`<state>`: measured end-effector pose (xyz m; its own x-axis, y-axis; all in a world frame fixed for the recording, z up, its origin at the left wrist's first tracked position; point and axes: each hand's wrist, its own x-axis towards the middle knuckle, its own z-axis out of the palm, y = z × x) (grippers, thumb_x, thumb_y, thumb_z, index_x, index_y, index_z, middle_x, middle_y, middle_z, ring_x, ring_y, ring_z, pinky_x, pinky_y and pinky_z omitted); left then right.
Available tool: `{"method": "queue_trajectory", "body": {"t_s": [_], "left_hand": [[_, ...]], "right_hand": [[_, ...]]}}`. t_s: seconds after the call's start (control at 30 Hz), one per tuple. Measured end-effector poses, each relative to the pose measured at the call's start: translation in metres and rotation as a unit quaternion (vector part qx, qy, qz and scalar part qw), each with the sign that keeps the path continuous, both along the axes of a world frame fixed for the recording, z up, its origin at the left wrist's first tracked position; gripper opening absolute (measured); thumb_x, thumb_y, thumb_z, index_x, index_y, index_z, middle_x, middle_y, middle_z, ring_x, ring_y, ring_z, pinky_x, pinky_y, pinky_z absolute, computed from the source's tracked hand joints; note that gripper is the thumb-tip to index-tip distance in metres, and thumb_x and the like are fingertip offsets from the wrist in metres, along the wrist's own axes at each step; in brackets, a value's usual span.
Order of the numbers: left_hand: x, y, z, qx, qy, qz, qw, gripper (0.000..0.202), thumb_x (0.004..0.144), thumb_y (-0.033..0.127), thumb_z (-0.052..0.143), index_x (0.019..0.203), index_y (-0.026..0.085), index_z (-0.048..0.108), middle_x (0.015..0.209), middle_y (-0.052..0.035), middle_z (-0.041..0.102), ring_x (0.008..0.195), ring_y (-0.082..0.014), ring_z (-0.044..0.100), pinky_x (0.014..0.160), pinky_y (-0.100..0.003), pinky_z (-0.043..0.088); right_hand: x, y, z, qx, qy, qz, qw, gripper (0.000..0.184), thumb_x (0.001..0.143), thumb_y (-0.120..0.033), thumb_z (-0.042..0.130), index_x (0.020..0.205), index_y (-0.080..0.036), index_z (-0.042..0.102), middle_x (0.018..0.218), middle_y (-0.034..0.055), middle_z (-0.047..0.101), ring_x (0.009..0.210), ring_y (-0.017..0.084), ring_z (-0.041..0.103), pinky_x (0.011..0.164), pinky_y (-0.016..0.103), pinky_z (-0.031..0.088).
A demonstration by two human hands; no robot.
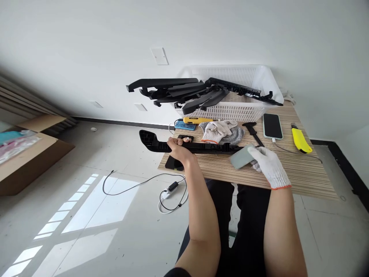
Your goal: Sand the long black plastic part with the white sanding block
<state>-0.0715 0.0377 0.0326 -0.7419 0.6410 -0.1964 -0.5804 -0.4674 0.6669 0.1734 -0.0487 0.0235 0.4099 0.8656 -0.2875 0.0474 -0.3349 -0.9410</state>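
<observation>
My left hand (180, 149), bare, is closed round a long black plastic trim part (150, 142). That part lies level across the front of the table, its wider ribbed end sticking out past the left edge. My right hand (266, 161) wears a white knit glove with an orange cuff. Between its thumb and fingers it pinches a flat, pale grey-green rectangular piece (242, 156), which overlaps the trim part's right end; whether they touch I cannot tell. Beyond the part lie white and grey work gloves (220, 130) and a black hammer-shaped tool (253, 132).
A white plastic basket (230, 112) heaped with black trim parts (173, 90) stands behind. On the table (300, 177) are a phone (272, 126) on a cable, a yellow-handled cutter (301, 140) and a yellow tool (197, 120). A charger (173, 186) and cables lie on the floor.
</observation>
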Motion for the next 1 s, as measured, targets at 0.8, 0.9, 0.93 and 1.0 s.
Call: {"method": "queue_trajectory", "body": {"t_s": [0.8,0.9,0.93,1.0], "left_hand": [[0.004,-0.013,0.011,-0.015,0.034,0.036,0.999,0.034,0.078,0.038,0.054,0.071,0.025,0.024,0.063,0.0075,0.024,0.047,-0.0074,0.038,0.052,-0.024,0.045],[0.003,-0.011,0.007,-0.015,0.044,0.037,0.998,0.036,0.077,0.040,0.054,0.072,0.025,0.022,0.063,0.0076,0.023,0.047,-0.0075,0.039,0.052,-0.023,0.045],[0.003,-0.010,0.006,-0.015,0.052,0.037,0.998,0.038,0.077,0.041,0.055,0.072,0.025,0.022,0.064,0.0076,0.022,0.048,-0.0075,0.039,0.052,-0.023,0.045],[0.001,-0.010,0.003,-0.011,0.068,0.035,0.997,0.041,0.077,0.044,0.056,0.072,0.025,0.020,0.064,0.0077,0.021,0.048,-0.0073,0.039,0.052,-0.023,0.044]], "right_hand": [[-0.026,0.017,0.004,0.066,-0.187,0.094,0.976,0.072,0.080,-0.052,0.073,0.146,-0.031,0.058,0.126,0.0074,0.072,0.115,0.032,0.066,0.102,0.049,0.049],[-0.027,0.018,0.003,0.072,-0.220,-0.012,0.973,0.076,0.083,-0.057,0.068,0.152,-0.028,0.053,0.128,0.0096,0.071,0.114,0.032,0.065,0.101,0.050,0.048],[-0.028,0.018,0.003,0.069,-0.208,0.007,0.976,0.074,0.083,-0.057,0.068,0.150,-0.029,0.055,0.126,0.0091,0.072,0.112,0.031,0.066,0.099,0.048,0.049],[-0.029,0.018,0.003,0.054,-0.191,0.078,0.977,0.070,0.081,-0.056,0.070,0.145,-0.029,0.060,0.122,0.0080,0.074,0.109,0.031,0.067,0.098,0.046,0.050]]}}
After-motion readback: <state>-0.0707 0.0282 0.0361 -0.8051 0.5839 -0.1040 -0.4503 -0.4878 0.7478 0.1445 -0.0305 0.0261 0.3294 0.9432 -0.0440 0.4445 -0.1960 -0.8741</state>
